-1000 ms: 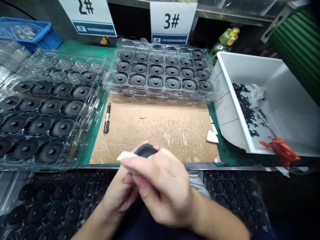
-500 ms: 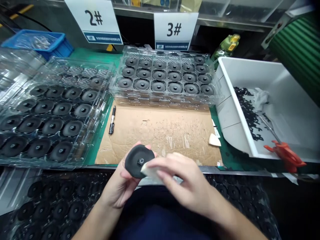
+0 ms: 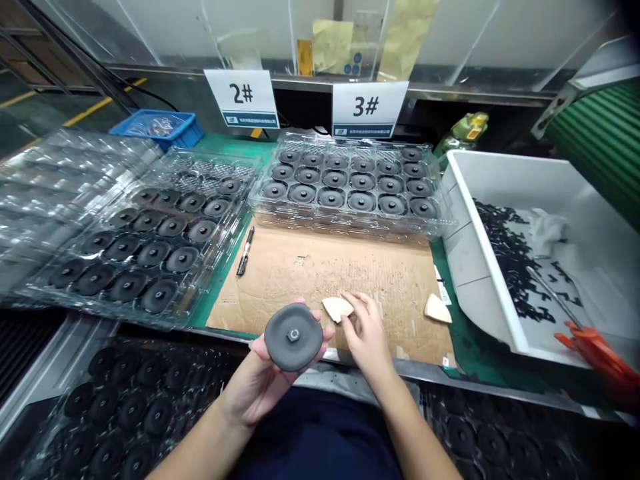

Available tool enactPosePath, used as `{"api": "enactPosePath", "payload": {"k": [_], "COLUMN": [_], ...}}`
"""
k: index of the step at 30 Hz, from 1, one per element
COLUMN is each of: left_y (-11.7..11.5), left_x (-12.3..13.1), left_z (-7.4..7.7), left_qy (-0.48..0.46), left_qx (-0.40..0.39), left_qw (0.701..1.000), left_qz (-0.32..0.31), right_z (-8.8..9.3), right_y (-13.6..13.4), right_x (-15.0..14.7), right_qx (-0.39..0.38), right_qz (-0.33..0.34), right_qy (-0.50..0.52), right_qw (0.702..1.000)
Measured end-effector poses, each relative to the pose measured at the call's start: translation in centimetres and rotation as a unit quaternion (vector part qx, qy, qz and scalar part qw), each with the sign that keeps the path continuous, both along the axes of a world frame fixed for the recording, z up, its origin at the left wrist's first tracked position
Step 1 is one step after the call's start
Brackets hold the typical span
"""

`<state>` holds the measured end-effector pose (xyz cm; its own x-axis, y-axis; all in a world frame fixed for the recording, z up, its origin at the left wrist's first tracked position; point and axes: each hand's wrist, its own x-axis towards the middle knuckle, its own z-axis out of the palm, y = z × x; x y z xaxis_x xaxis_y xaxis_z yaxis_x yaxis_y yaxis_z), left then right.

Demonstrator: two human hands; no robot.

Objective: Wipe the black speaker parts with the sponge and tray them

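Observation:
A round black part (image 3: 293,337) with a small raised hub rests in my left hand (image 3: 253,383), whose fingers wrap round its edge and underside. My right hand (image 3: 367,333) is low over the cardboard sheet (image 3: 280,267), its thumb and fingertips on a cream wedge-shaped pad (image 3: 337,309). A second cream pad (image 3: 438,309) lies at the right side of the cardboard. Behind the sheet stands a stack of clear trays (image 3: 350,220) with black parts in its top cells.
Another clear tray of black parts (image 3: 157,295) lies left, near a pen (image 3: 245,251). On the right are a white bin (image 3: 500,300) of small black pieces and red-handled pliers (image 3: 595,350). A blue basket (image 3: 187,132) sits at the back left.
My right hand has moved off the black part and down to the cardboard with the pad. The black part now faces up more fully in my left hand. The camera view has shifted.

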<state>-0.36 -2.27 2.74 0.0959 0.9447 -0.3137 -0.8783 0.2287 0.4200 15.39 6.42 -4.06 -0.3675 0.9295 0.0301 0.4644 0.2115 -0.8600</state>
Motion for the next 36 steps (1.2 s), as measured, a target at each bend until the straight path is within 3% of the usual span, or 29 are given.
{"api": "enactPosePath", "payload": {"k": [7, 10, 11, 12, 15, 16, 18, 23, 25, 27, 29, 32, 36], "left_y": [0.6, 0.8, 0.9, 1.0, 1.2, 1.2, 1.1, 0.5, 0.4, 0.3, -0.1, -1.7, -6.0], "left_x": [2.0, 2.5, 2.6, 2.5, 2.4, 2.4, 2.3, 2.3, 2.3, 2.2, 2.1, 1.4, -0.6], "left_z": [1.2, 1.4, 1.3, 1.2, 0.7, 0.5, 0.3, 0.1, 0.2, 0.3, 0.4, -0.3, -2.2], "left_qy": [-0.002, 0.142, 0.241, 0.355, 0.605, 0.635, 0.654, 0.676, 0.651, 0.602, 0.552, 0.512, 0.503], "left_qx": [-0.011, 0.052, 0.096, 0.145, 0.264, 0.283, 0.289, 0.262, 0.234, 0.188, 0.141, 0.085, -0.001], "left_qw": [0.999, 0.988, 0.966, 0.924, 0.75, 0.717, 0.699, 0.689, 0.722, 0.774, 0.816, 0.85, 0.864], "left_qz": [-0.042, -0.03, -0.01, 0.013, 0.045, 0.04, 0.02, -0.013, -0.03, -0.062, -0.095, -0.095, -0.021], "right_z": [1.5, 1.3, 1.3, 1.3, 1.8, 2.1, 2.8, 4.1, 4.4, 4.6, 4.7, 4.1, 1.9], "right_y": [-0.8, -1.5, -1.7, -1.9, -2.4, -2.5, -2.8, -3.2, -3.3, -3.6, -4.4, -6.0, -7.6], "right_x": [2.0, 2.5, 2.7, 2.9, 3.5, 3.6, 3.9, 4.7, 5.0, 5.2, 5.0, 3.9, 1.9], "right_qx": [-0.022, -0.032, -0.036, -0.04, -0.043, -0.042, -0.036, 0.004, 0.048, 0.094, 0.103, 0.047, 0.026], "right_qz": [0.035, 0.032, 0.031, 0.03, 0.025, 0.024, 0.023, 0.053, 0.106, 0.152, 0.133, 0.084, 0.208], "right_qy": [0.037, 0.049, 0.054, 0.059, 0.079, 0.085, 0.094, 0.104, 0.091, 0.078, 0.082, 0.092, 0.084], "right_qw": [0.998, 0.998, 0.997, 0.997, 0.996, 0.995, 0.995, 0.993, 0.989, 0.981, 0.982, 0.991, 0.974]}}
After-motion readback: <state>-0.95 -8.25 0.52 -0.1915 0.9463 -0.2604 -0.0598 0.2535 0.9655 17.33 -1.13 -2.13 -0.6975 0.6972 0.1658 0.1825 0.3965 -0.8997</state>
